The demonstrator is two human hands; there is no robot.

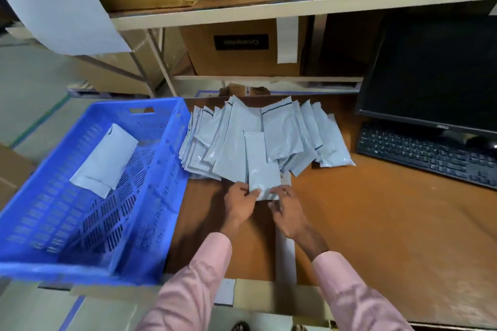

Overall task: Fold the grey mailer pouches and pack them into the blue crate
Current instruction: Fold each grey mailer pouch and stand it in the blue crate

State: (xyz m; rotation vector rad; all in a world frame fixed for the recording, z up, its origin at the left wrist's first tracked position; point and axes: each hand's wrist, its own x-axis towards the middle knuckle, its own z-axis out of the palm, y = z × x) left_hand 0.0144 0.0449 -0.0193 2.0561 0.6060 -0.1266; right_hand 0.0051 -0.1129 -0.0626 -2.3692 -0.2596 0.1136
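Both hands, left hand [240, 199] and right hand [285, 203], pinch the near end of one flat grey plastic mailer pouch [262, 162], starting its fold. Fanned grey pouch pile [282, 129] sits on the brown counter [376, 209] beside the blue slotted plastic crate [150, 196], so my reach is short.

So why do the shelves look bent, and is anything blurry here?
Head view: the wide-angle lens bows the shelf edge and the blue crate; the right hand is smeared; the monitor area sits in dim shadow; the grey pouches show soft sheen.

A brown table [376, 223] is carrying a fanned pile of grey pouches [263, 137], with a blue crate [150, 196] sitting left of the pile and a black keyboard [427, 156] lying right of it.
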